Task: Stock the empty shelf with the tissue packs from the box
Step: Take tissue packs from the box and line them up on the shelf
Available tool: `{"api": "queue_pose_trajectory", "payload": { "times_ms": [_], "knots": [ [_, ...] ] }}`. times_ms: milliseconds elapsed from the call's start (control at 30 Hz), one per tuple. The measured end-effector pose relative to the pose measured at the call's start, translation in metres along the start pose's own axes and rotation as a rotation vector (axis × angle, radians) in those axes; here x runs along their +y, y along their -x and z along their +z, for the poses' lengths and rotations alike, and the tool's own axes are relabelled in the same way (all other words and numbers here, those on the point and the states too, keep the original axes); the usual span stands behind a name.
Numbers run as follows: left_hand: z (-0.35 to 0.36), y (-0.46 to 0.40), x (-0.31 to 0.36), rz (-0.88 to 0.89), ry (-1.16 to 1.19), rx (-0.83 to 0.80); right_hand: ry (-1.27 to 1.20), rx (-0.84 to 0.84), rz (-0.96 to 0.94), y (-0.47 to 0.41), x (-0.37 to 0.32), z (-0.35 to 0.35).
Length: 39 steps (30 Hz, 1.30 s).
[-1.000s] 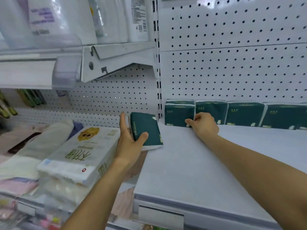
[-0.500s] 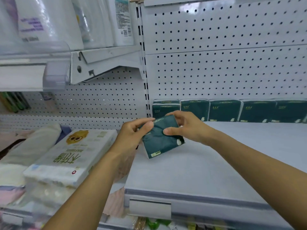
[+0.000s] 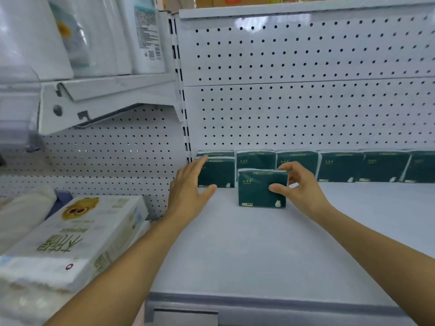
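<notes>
Green tissue pack pinched by right hand; left hand spread beside seven others.

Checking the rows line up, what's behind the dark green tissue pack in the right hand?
Behind the dark green tissue pack, another dark green pack stands against the white pegboard wall; its lower half is covered.

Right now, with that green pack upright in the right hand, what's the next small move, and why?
Probably slide the held tissue pack straight back until it meets the back row pack behind it. It stands upright on the shelf in the right hand, in front of the row, beside the front-left pack that the open left hand rests against.
</notes>
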State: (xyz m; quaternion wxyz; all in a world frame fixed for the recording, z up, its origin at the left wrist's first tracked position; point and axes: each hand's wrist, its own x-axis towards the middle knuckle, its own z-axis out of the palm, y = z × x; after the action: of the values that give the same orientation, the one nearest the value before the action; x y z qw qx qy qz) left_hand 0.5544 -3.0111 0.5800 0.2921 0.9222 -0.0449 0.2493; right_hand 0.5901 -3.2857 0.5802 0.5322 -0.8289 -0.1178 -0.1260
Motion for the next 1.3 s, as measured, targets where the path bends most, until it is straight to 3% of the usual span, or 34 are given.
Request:
{"api": "queue_pose_trajectory", "payload": {
  "times_ms": [167, 500, 633, 767, 933, 1133, 1300],
  "knots": [
    [0.02, -0.029, -0.01, 0.096, -0.299, 0.0, 0.156, 0.108, -0.04, -0.031, 0.012, 0.011],
    [0.044, -0.053, -0.018, 0.007, -0.322, -0.079, 0.532, 0.214, -0.171, -0.055, 0.018, 0.024],
    [0.051, -0.056, -0.015, -0.011, -0.322, -0.055, 0.762, 0.308, -0.427, -0.059, 0.023, 0.03],
    [0.057, -0.059, -0.013, -0.024, -0.338, -0.04, 0.957, 0.159, -0.643, -0.063, 0.034, 0.034],
    [0.06, -0.061, -0.013, -0.031, -0.354, -0.017, 0.983, 0.094, -0.705, -0.073, 0.038, 0.039],
    [0.054, -0.055, -0.014, -0.018, -0.446, -0.036, 1.027, 0.125, -0.648, -0.065, 0.036, 0.043],
    [0.02, -0.022, 0.002, 0.065, -0.518, 0.055, 0.97, 0.148, -0.644, -0.04, 0.007, 0.045]
  ]
}}
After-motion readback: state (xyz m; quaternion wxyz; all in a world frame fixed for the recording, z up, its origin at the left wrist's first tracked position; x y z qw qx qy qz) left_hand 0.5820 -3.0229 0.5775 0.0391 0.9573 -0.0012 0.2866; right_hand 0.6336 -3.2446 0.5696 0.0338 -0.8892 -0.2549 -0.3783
